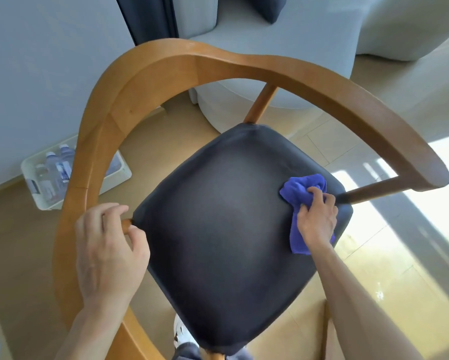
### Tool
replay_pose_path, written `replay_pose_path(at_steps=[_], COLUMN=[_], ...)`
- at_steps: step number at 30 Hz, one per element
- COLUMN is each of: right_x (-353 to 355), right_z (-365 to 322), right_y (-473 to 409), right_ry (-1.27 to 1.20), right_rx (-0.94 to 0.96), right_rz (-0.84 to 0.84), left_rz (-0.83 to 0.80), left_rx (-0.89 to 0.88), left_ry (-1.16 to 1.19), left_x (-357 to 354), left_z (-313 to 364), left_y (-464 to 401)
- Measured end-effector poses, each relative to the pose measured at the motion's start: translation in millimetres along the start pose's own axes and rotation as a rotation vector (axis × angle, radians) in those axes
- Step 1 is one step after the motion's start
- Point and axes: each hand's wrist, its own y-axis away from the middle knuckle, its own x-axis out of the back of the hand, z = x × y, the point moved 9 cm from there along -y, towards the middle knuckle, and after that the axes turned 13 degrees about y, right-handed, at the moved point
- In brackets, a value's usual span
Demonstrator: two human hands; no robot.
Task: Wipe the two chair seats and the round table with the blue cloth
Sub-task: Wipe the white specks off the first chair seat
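Under the right hand (317, 216) lies a fuzzy blue cloth (302, 188) on the matt, smooth dark seat (218, 216) (leather-like). By the left hand (106, 245), satin-smooth wooden frame (145, 71); beyond it, white plastic bin (36, 188).

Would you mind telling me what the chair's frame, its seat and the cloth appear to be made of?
Chair frame: wood, visible grain and joints, smooth satin finish. Seat: dark padded upholstery, likely leather or faux leather given its soft sheen. Blue cloth: fuzzy, bunched fabric, probably microfibre.
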Motion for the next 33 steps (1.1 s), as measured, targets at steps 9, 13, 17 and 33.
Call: replay_pose_path(at_steps=[9, 13, 17, 33], right_x=[-20, -10, 25, 214], right_z=[-30, -25, -14, 36], right_y=[92, 115, 141, 253], right_ry=[-0.101, -0.221, -0.307, -0.608], right_rx=[0.26, 0.186, 0.086, -0.133], right_rz=[-0.249, -0.363, -0.348, -0.157], left_rz=[-0.069, -0.18, -0.284, -0.534], left_rx=[-0.045, -0.076, -0.105, -0.239], left_ry=[0.19, 0.17, 0.13, 0.085], left_x=[-46, -66, -69, 17], left_z=[52, 79, 111, 253], left_y=[12, 26, 42, 122])
